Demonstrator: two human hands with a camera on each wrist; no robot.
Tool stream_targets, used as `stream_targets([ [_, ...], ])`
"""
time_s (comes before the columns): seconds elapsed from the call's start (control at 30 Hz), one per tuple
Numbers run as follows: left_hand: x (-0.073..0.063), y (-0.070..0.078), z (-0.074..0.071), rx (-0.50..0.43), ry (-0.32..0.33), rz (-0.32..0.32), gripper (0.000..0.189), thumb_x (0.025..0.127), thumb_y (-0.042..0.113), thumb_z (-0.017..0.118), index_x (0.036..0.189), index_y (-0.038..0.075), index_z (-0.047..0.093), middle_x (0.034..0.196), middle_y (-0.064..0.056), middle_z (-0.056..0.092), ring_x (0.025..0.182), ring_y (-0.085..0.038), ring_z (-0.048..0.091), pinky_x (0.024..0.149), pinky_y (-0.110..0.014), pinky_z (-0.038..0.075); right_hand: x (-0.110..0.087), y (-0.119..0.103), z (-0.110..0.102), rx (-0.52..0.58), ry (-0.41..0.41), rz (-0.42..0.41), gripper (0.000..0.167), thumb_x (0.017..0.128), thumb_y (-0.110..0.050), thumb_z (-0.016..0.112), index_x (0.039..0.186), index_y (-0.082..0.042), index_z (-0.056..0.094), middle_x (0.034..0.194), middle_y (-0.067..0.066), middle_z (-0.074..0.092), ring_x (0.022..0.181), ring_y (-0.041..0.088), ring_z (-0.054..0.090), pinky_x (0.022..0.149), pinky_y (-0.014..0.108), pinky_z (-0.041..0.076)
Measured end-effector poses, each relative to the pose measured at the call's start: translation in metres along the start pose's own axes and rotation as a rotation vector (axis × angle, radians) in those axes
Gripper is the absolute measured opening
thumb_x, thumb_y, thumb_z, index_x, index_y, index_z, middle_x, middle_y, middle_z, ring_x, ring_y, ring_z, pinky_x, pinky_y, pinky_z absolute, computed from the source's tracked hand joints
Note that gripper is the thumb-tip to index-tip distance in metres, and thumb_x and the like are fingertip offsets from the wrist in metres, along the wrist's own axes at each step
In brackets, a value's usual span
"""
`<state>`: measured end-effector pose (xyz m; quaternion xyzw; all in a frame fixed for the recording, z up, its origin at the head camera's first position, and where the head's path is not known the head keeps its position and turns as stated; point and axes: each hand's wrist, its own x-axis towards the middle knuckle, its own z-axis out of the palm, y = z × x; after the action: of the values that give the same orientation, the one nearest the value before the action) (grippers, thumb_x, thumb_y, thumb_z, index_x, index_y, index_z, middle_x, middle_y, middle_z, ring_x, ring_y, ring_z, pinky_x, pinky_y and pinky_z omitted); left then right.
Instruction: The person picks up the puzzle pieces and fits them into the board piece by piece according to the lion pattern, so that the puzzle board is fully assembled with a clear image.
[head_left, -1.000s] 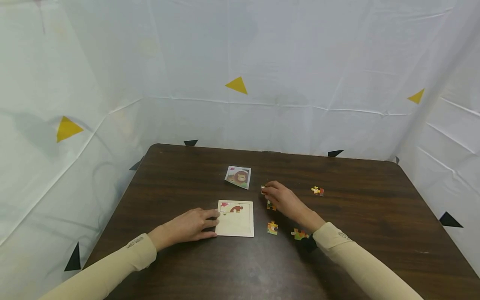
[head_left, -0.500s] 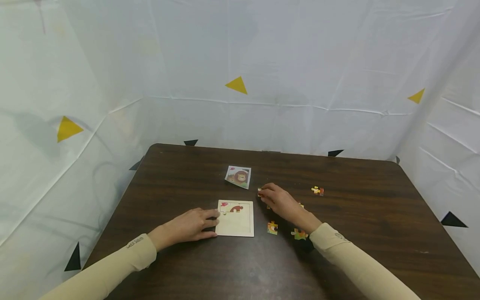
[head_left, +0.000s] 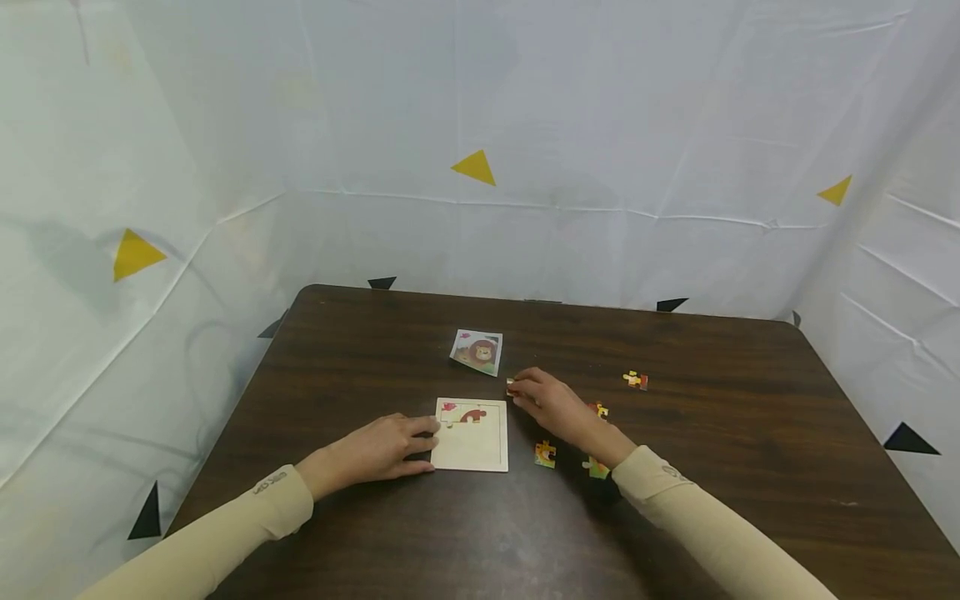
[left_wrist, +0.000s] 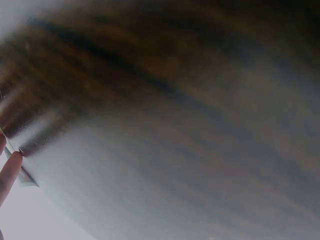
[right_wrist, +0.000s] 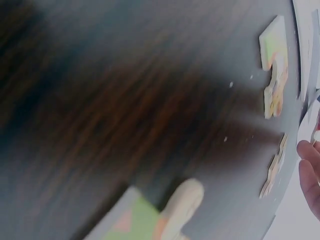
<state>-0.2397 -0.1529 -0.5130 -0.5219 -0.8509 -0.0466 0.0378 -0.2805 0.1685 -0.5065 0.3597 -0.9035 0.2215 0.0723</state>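
A pale puzzle board (head_left: 471, 450) lies flat on the table, with lion-picture pieces (head_left: 468, 415) set along its upper left. Along the board's left edge rests my left hand (head_left: 378, 450), its fingers extended; two fingertips (left_wrist: 12, 167) show at that edge in the left wrist view. Just beyond the board's upper right corner, my right hand (head_left: 555, 404) pinches a puzzle piece (head_left: 511, 387), mostly covered by the fingers. In the right wrist view, fingers (right_wrist: 311, 187) appear at the right edge.
Loose puzzle pieces lie right of the board: one near it (head_left: 545, 454), one by the right wrist (head_left: 596, 468), one partly behind the hand (head_left: 600, 409), another farther right (head_left: 636, 380). A lion picture card (head_left: 477, 351) lies behind the board. White sheeting (head_left: 600, 108) surrounds the dark table (head_left: 360, 350).
My right hand has moved left toward the board with the pinched piece, uncovering a loose piece to its right. My left hand has stayed on the board's edge.
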Motion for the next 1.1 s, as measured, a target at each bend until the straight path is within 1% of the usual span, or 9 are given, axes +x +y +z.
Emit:
stream_targets([
  [0.13,0.0,0.001,-0.001,-0.003,-0.027,-0.015,0.037,0.093,0.04,0.063,0.119,0.014,0.07,0.126,-0.006,0.06,0.107,-0.015,0.062,0.091,-0.036,0.052,0.002,-0.004,0.001,-0.002,-0.026,0.008,0.023,0.092,-0.008,0.066,0.114,-0.005,0.068,0.118,0.013,0.06,0.1,0.021,0.062,0.081,0.035,0.055],
  [0.27,0.001,0.001,-0.002,-0.006,-0.035,-0.022,0.039,0.093,0.041,0.063,0.12,0.014,0.069,0.127,-0.006,0.06,0.109,-0.016,0.062,0.092,-0.037,0.051,0.003,-0.007,0.003,-0.01,-0.036,0.006,0.024,0.092,-0.01,0.066,0.116,-0.005,0.068,0.119,0.012,0.059,0.1,0.02,0.062,0.081,0.034,0.055],
  [0.43,0.001,0.0,0.0,-0.003,-0.029,-0.018,0.038,0.093,0.04,0.063,0.119,0.015,0.07,0.126,-0.006,0.06,0.107,-0.015,0.062,0.091,-0.036,0.052,0.004,-0.009,0.006,-0.015,-0.031,-0.015,0.024,0.091,-0.009,0.067,0.115,-0.005,0.068,0.117,0.011,0.059,0.098,0.019,0.062,0.079,0.033,0.055],
  [0.67,0.001,0.0,-0.002,0.004,-0.004,0.002,0.036,0.092,0.04,0.064,0.116,0.014,0.071,0.122,-0.005,0.06,0.102,-0.013,0.063,0.088,-0.034,0.053,0.005,-0.013,0.007,-0.008,-0.047,-0.043,0.026,0.09,-0.007,0.068,0.116,-0.003,0.068,0.115,0.012,0.06,0.098,0.02,0.061,0.081,0.034,0.055],
  [0.87,0.001,0.0,-0.002,0.002,-0.012,-0.003,0.036,0.093,0.04,0.062,0.117,0.014,0.071,0.123,-0.006,0.06,0.102,-0.013,0.063,0.088,-0.035,0.053,0.006,-0.019,0.009,-0.044,-0.066,-0.056,0.025,0.09,-0.011,0.069,0.115,-0.007,0.069,0.115,0.009,0.062,0.099,0.021,0.061,0.082,0.036,0.054],
  [1.1,0.001,-0.001,0.001,0.006,0.01,0.009,0.035,0.093,0.04,0.063,0.115,0.014,0.071,0.121,-0.005,0.06,0.1,-0.013,0.063,0.086,-0.035,0.053,0.006,-0.022,0.015,-0.084,-0.057,-0.106,0.023,0.088,-0.014,0.072,0.111,-0.01,0.072,0.112,0.006,0.065,0.097,0.02,0.059,0.079,0.037,0.052],
])
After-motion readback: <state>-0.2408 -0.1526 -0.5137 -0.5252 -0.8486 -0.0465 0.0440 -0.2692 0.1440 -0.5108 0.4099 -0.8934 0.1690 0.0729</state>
